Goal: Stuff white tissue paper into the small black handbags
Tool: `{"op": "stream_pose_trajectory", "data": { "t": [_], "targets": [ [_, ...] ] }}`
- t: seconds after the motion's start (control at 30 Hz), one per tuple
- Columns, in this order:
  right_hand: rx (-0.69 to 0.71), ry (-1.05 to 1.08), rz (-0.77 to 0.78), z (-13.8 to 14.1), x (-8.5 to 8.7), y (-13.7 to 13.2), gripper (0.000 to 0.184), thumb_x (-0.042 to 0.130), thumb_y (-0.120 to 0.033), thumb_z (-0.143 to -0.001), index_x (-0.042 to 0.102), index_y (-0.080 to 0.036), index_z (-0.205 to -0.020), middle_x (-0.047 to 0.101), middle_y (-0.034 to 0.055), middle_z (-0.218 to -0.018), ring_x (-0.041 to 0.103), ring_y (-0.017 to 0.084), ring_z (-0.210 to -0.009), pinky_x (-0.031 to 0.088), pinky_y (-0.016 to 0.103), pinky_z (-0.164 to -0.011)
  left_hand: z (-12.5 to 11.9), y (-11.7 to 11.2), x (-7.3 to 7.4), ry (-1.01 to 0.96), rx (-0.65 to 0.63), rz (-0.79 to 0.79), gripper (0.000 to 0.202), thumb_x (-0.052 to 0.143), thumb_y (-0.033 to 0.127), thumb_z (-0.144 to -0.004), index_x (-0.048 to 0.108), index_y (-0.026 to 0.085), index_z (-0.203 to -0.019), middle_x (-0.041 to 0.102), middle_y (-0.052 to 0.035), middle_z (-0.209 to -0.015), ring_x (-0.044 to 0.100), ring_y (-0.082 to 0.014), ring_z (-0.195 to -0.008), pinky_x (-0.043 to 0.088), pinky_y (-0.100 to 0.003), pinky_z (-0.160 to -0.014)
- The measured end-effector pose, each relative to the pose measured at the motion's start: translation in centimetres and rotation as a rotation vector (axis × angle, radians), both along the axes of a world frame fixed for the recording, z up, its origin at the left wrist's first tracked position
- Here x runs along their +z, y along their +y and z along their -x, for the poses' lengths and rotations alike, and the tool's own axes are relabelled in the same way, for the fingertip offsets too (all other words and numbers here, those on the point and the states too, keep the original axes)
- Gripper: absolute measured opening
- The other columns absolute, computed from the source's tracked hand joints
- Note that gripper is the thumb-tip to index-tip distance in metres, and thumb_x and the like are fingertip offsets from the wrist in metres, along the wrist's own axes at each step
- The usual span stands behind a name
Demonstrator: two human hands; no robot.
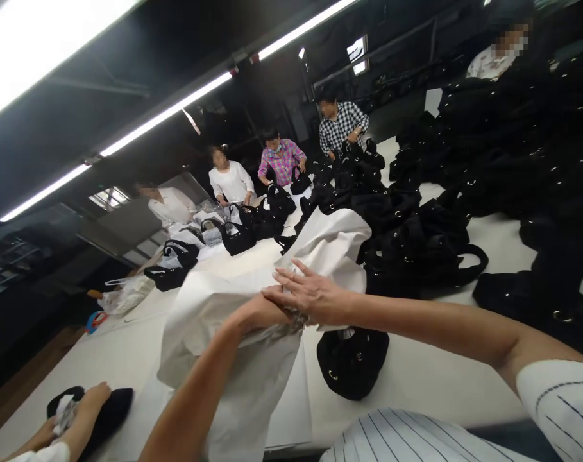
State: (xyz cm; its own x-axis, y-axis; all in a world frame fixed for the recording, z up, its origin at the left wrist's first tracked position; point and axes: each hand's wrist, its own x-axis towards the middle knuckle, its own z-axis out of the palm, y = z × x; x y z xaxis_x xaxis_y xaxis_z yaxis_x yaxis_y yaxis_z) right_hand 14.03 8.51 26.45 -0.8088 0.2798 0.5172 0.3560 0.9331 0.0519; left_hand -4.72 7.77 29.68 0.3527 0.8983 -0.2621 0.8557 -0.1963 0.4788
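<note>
My left hand [261, 309] reaches up from the bottom middle. It is bunched around crumpled white paper [209, 314], a large sheet that billows over the table. The fingers are mostly hidden under my right hand [313, 296]. That hand lies across the left one with its fingers spread flat on the paper and holds nothing. Just below the hands a small black bag [351, 362] lies on the white table [440, 385].
A big heap of black bags [416, 250] covers the table's right and far side. Several people stand at the far end, one in white [231, 179], one in checks [342, 125]. Another person's hands [86, 404] hold a black bag at bottom left. A plastic bag [127, 292] lies left.
</note>
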Motion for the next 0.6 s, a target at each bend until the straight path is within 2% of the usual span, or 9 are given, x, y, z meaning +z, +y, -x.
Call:
{"op": "stream_pose_trajectory", "data": {
  "t": [0.1,0.17,0.23,0.3,0.37,0.43,0.5,0.53,0.6],
  "targets": [
    [-0.150,0.095,-0.030,-2.5,0.4,2.3,0.073,0.056,-0.013,-0.080,0.027,-0.007,-0.146,0.066,0.0136,-0.107,0.057,0.025,-0.108,0.021,0.050,-0.111,-1.3,-0.5,3.4,-0.041,-0.045,-0.014,0.047,0.068,0.035,-0.068,0.060,0.014,-0.110,0.069,-0.0069,-0.101,0.064,-0.0262,-0.092,0.053,-0.036,-0.081],
    [-0.232,0.152,0.009,-4.7,1.1,3.3,0.063,0.056,-0.016,-0.077,0.042,-0.006,-0.138,0.069,0.0101,-0.094,0.061,0.024,-0.093,0.033,0.045,-0.103,-1.5,-1.1,4.8,-0.082,-0.061,-0.122,0.073,0.072,0.045,-0.067,0.048,0.014,-0.129,0.061,-0.0100,-0.124,0.058,-0.0291,-0.111,0.047,-0.040,-0.096],
    [-0.282,0.209,0.066,-6.6,2.0,3.7,0.055,0.060,-0.021,-0.074,0.053,-0.010,-0.128,0.069,0.0096,-0.094,0.061,0.024,-0.089,0.041,0.038,-0.090,-1.8,-1.6,5.4,-0.052,-0.041,-0.227,0.095,0.076,0.052,-0.062,0.036,0.015,-0.140,0.049,-0.0134,-0.140,0.047,-0.0322,-0.127,0.039,-0.042,-0.106],
    [-0.304,0.259,0.108,-7.6,2.8,3.6,0.053,0.061,-0.022,-0.073,0.056,-0.014,-0.125,0.070,0.0087,-0.099,0.060,0.024,-0.089,0.041,0.034,-0.083,-2.4,-2.0,5.1,0.000,-0.025,-0.284,0.104,0.079,0.053,-0.059,0.031,0.015,-0.143,0.046,-0.0151,-0.142,0.045,-0.0330,-0.129,0.039,-0.042,-0.106],
    [-0.311,0.278,0.117,-7.8,3.2,3.3,0.054,0.061,-0.021,-0.072,0.056,-0.016,-0.126,0.070,0.0082,-0.101,0.060,0.024,-0.090,0.038,0.033,-0.081,-3.4,-2.0,4.3,0.039,-0.023,-0.324,0.093,0.077,0.048,-0.062,0.037,0.015,-0.138,0.055,-0.0132,-0.132,0.054,-0.0307,-0.118,0.045,-0.039,-0.098],
    [-0.330,0.265,0.108,-7.6,3.3,3.0,0.054,0.060,-0.020,-0.072,0.057,-0.017,-0.126,0.070,0.0078,-0.098,0.060,0.023,-0.089,0.036,0.032,-0.079,-4.3,-1.5,3.5,0.156,0.007,-0.394,0.060,0.070,0.039,-0.069,0.053,0.014,-0.121,0.066,-0.0105,-0.111,0.062,-0.0285,-0.102,0.049,-0.038,-0.089],
    [-0.361,0.243,0.085,-7.6,3.1,2.7,0.052,0.059,-0.018,-0.072,0.058,-0.017,-0.124,0.070,0.0075,-0.093,0.058,0.023,-0.085,0.034,0.032,-0.077,-5.1,-0.9,3.0,0.341,0.047,-0.541,0.028,0.061,0.029,-0.075,0.062,0.013,-0.098,0.067,-0.0110,-0.095,0.062,-0.0296,-0.095,0.047,-0.040,-0.087],
    [-0.376,0.236,0.072,-7.8,2.9,2.5,0.051,0.059,-0.017,-0.072,0.059,-0.017,-0.123,0.069,0.0072,-0.091,0.058,0.022,-0.084,0.033,0.032,-0.077,-5.4,-0.6,2.9,0.418,0.047,-0.636,0.020,0.058,0.026,-0.076,0.062,0.014,-0.091,0.066,-0.0128,-0.095,0.061,-0.0311,-0.098,0.045,-0.043,-0.090],
    [-0.402,0.242,0.053,-8.8,2.4,2.2,0.049,0.059,-0.017,-0.072,0.061,-0.017,-0.121,0.069,0.0071,-0.089,0.057,0.022,-0.083,0.033,0.033,-0.078,-5.9,-0.2,3.0,0.491,-0.008,-0.794,0.017,0.055,0.022,-0.077,0.061,0.014,-0.090,0.064,-0.0151,-0.104,0.057,-0.0320,-0.107,0.039,-0.046,-0.098]
  ]
}}
